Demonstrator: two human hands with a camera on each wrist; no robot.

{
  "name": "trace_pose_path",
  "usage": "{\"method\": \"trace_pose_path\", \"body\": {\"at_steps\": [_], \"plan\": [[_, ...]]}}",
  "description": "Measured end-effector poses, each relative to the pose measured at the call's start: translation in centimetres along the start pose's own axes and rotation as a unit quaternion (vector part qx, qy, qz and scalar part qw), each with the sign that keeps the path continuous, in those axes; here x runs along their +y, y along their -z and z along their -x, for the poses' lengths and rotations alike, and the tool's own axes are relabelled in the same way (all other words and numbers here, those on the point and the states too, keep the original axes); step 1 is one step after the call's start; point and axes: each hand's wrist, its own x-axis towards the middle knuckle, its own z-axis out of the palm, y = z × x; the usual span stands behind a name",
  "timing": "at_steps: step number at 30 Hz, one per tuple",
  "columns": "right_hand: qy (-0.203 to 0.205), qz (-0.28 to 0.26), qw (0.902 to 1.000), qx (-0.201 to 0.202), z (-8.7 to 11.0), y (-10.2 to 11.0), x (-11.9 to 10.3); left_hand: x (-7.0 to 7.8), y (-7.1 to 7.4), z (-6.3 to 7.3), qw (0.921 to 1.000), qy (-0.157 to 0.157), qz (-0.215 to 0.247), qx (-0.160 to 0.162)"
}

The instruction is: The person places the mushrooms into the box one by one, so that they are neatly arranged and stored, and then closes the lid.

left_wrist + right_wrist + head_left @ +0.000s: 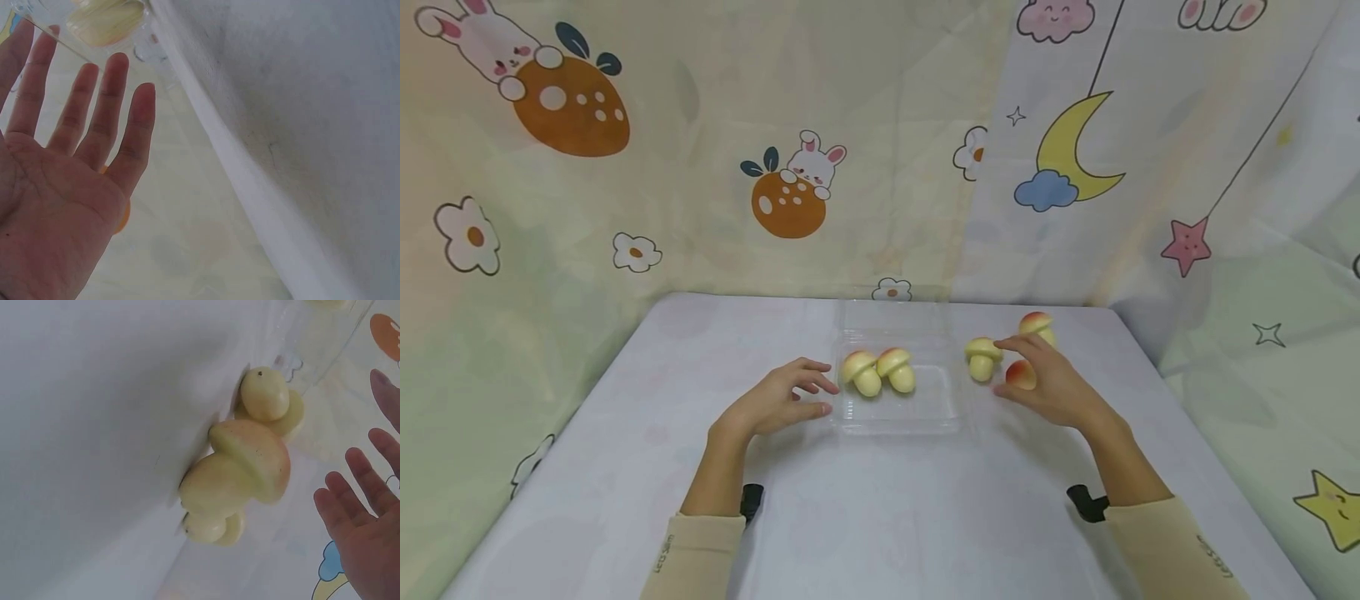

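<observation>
head view: right hand (1051, 390), grip wide and holding nothing, near a smooth yellow mushroom with a red-blushed cap (1019, 374) on the white tabletop (887, 517). judged best: pinch the cap between thumb and fingertips, then lift straight up. obstacles: a pale yellow mushroom (982, 358) on the box side, a red-topped yellow mushroom (1037, 323) behind; a sideways sweep might knock either. left hand (778, 398), fingers loose, holding nothing, beside the clear plastic box (936, 408); two yellow mushrooms (897, 370) lie inside.
</observation>
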Motion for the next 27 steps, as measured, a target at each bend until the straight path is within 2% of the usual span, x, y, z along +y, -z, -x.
{"method": "trace_pose_path", "body": {"at_steps": [17,27], "plan": [[0.003,0.010,0.9999,0.002,0.9,0.0,2.1,-0.2,-0.1,-0.1,1.0000,0.000,-0.001,-0.002],[0.001,0.008,0.9999,-0.006,1.1,0.3,2.4,-0.3,-0.1,0.0,1.0000,0.005,-0.001,0.000]]}}
